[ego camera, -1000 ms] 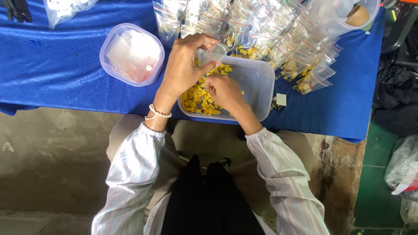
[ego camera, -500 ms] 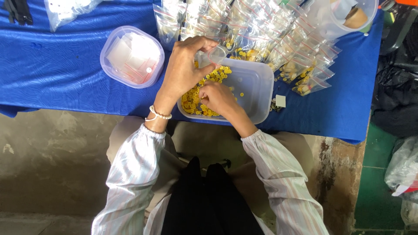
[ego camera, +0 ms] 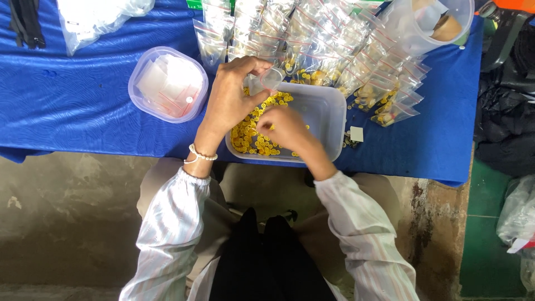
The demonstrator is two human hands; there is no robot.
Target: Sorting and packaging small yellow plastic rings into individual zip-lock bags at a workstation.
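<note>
Left hand (ego camera: 231,97) grip pinches a small clear bag (ego camera: 266,82); right hand (ego camera: 284,127) grip gathers yellow buttons (ego camera: 251,134) in the tub (ego camera: 329,114).

A blue desk (ego camera: 83,106) carries everything. A round tub (ego camera: 168,84) of empty clear bags sits on it at the left. Behind the tub, at the desk's far left corner, lie a crumpled plastic bag (ego camera: 95,17) and black straps (ego camera: 25,22). Well right of the tub, rows of filled bags (ego camera: 345,61) fan out, with a clear jug (ego camera: 429,25) beyond them. A small white tag (ego camera: 356,134) lies near the desk's front edge. Dark cloth (ego camera: 504,128) lies off the desk's right end.
</note>
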